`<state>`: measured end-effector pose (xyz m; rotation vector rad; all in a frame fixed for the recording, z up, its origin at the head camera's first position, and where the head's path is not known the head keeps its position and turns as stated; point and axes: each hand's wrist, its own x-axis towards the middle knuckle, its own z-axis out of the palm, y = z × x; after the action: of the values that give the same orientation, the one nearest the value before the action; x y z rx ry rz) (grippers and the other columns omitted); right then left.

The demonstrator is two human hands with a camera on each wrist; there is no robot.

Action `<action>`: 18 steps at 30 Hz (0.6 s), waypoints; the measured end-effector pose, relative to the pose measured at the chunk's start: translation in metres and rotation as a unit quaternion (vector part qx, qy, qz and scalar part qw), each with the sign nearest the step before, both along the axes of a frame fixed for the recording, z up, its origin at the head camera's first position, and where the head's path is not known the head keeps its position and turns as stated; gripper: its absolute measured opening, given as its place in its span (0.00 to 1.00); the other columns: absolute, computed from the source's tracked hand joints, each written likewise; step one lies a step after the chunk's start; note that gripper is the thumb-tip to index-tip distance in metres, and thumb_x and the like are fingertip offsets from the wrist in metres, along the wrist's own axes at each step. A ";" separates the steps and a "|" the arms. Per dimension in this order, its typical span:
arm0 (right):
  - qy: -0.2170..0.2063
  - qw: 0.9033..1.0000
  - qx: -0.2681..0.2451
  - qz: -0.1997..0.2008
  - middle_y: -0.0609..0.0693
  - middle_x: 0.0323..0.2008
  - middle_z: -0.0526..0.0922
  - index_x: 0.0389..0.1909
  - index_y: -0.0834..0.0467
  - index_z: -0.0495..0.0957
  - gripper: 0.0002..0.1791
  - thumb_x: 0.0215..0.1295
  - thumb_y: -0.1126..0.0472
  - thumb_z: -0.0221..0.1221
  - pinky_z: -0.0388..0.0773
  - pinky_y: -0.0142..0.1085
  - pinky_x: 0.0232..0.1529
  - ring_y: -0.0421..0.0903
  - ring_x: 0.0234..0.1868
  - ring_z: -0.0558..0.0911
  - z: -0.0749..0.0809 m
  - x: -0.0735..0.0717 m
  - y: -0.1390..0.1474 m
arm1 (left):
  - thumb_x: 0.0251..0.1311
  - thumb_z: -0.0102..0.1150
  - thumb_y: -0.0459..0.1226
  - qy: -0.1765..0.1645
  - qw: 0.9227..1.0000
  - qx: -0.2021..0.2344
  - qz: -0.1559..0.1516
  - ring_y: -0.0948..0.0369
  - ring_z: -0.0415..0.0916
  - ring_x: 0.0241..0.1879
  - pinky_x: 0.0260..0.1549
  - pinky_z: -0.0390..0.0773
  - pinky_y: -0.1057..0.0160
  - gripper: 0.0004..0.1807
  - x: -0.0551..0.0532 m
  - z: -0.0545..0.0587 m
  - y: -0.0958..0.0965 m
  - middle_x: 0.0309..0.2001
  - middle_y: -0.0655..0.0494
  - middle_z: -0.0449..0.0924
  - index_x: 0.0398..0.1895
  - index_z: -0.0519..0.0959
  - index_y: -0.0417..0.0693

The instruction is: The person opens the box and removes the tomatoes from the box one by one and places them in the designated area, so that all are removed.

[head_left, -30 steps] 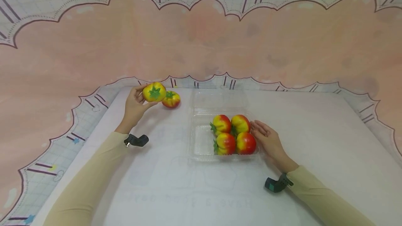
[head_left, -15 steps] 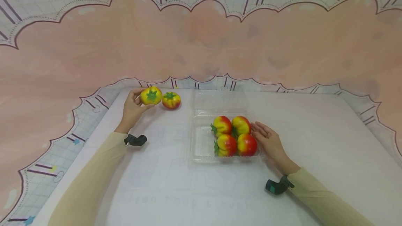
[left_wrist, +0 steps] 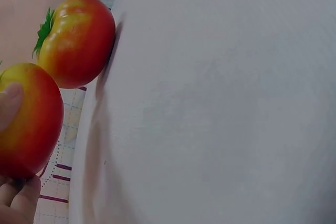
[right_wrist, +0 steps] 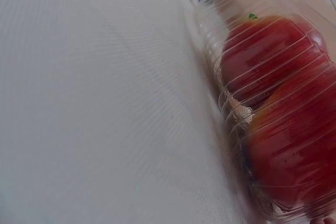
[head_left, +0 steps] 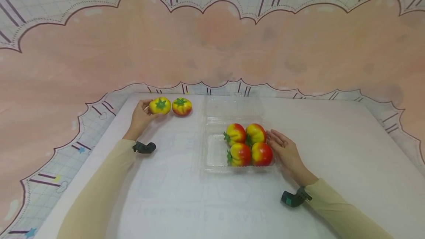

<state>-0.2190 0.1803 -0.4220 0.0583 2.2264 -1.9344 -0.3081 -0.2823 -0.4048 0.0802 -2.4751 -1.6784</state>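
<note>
My left hand (head_left: 141, 119) holds a yellow-and-red tomato (head_left: 160, 106) with a green calyx, thumb on the near side and fingers behind and below. Whether it touches the table cannot be told. Just right of it sits a second tomato (head_left: 182, 107); in the left wrist view this other tomato (left_wrist: 79, 40) lies close beyond the held one (left_wrist: 37, 124). Several more tomatoes (head_left: 239, 154) lie on their sides in the right part of a clear plastic box (head_left: 214, 169). My right hand (head_left: 288, 154) rests with relaxed fingers against the box's right wall (right_wrist: 226, 98).
The box's clear lid (head_left: 232, 106) lies folded back toward the table's far edge. A white cover spreads over the table (head_left: 172, 194). Behind stands a patterned pink cloth (head_left: 212, 47). The box's left part (head_left: 215, 148) shows its bare floor.
My left hand has lowered the tomato and shifted it slightly left, so it now sits level beside the second one. The right hand and the box have stayed in place.
</note>
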 end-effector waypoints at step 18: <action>-0.005 1.000 -0.025 0.004 0.57 0.71 0.56 0.72 0.61 0.48 0.31 0.72 0.62 0.46 0.68 0.22 0.56 0.47 0.70 0.63 0.000 0.000 -0.001 | 0.59 0.60 0.35 -0.092 0.995 -0.040 0.013 0.44 0.48 0.72 0.70 0.55 0.51 0.41 -0.007 -0.018 -0.005 0.73 0.38 0.47 0.70 0.48 0.38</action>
<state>-0.2192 0.1795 -0.4220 0.0531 2.1679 -1.9797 -0.3149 -0.2877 -0.4225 0.2680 -2.6583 -1.6282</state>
